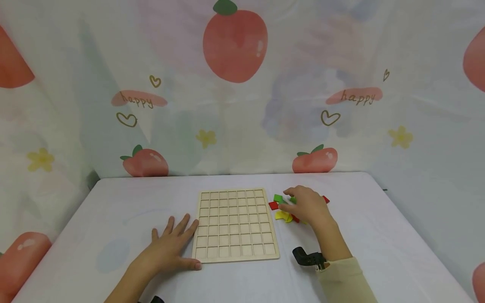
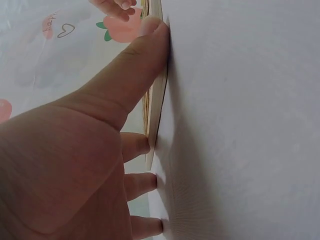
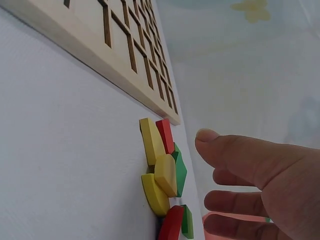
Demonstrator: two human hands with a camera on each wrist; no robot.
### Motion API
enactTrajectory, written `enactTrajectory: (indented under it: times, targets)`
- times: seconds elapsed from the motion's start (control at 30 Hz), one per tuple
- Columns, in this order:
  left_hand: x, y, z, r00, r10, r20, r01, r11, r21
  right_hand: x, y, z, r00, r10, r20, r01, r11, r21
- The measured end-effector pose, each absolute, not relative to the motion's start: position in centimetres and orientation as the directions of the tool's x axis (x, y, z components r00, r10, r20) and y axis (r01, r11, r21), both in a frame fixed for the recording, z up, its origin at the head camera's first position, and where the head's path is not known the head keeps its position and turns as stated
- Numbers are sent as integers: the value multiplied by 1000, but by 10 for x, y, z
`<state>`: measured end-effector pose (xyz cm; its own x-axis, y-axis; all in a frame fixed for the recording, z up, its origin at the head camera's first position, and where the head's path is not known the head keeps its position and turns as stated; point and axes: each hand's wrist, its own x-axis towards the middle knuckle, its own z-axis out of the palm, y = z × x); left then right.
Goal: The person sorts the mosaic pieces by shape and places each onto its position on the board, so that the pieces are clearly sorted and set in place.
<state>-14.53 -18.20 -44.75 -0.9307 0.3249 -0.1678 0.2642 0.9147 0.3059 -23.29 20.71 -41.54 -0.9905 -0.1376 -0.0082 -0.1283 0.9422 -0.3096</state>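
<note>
A square wooden board (image 1: 235, 225) with a grid of shallow square cells lies flat on the table. My left hand (image 1: 172, 248) rests at its left side with fingers spread; thumb and index finger touch the board's edge. Right of the board lies a loose cluster of small flat pieces: green (image 1: 278, 198), red (image 1: 273, 205) and yellow (image 1: 283, 215). Above this cluster hovers my right hand (image 1: 308, 205), partly covering it. In the right wrist view its fingers are apart from the yellow piece (image 3: 152, 142) and the others, with nothing visible held.
A white cloth covers the table (image 1: 379, 235). Behind it hangs a patterned curtain (image 1: 235, 109) with printed fruit, flowers and hearts. A black device (image 1: 308, 257) sits at my right wrist, just above the tabletop.
</note>
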Motion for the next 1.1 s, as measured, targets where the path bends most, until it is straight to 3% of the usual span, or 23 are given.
enactTrajectory:
  times: [1.1]
  targets:
    - [-147,-182,-446,-931,320,-175,263,922,286,-236,192,-434,-993,-114,5,-111,955,-276]
